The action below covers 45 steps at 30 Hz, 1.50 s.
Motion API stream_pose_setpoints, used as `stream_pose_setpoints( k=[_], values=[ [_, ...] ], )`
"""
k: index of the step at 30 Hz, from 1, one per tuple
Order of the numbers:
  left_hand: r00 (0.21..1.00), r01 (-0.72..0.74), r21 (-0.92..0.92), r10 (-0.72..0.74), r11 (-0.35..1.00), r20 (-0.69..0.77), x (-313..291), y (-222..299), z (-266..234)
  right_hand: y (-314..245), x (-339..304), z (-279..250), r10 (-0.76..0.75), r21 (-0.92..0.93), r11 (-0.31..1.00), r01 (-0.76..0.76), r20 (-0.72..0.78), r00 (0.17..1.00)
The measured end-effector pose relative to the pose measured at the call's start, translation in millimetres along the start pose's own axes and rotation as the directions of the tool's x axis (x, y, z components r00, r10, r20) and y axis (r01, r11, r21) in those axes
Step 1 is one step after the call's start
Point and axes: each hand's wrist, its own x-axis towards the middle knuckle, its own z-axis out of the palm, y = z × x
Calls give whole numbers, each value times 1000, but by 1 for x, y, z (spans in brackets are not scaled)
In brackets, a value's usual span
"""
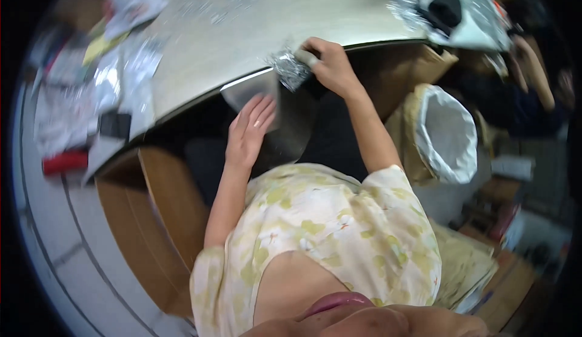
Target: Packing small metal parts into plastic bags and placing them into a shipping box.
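Note:
My left hand (pixel 250 124) lies with its fingers stretched out against a thin, translucent plastic bag (pixel 242 89) that hangs over the table's near edge. A ring-like band shows on one finger. My right hand (pixel 330 64) is curled at the edge, its fingers closed at a crumpled, shiny clear plastic bundle (pixel 290 70). A pale cover sits on one of its fingertips. What the bundle contains, if anything, I cannot make out.
The pale table (pixel 242 27) curves ahead. Plastic packets (pixel 115 76) and a red roll-shaped item (pixel 65 163) lie left. At right stand a white-lined bag (pixel 445 134) and plastic packages (pixel 464 15) with a black item; another person's arm (pixel 533 70) shows beyond. Open cardboard boxes (pixel 130 215) stand lower left.

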Motion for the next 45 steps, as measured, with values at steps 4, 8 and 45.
stream_pose_setpoints(
  k=[4,8,45],
  values=[
    [988,-152,-252,142,956,-59,11,3,12,-18,-25,59,38,219,973,-79,185,982],
    [973,-198,-300,151,933,-173,-2,14,2,-37,-37,75,13,305,952,-32,65,998],
    [986,-167,-375,153,912,-67,-28,15,-46,-61,-47,122,171,443,793,-418,497,851]
  ],
)
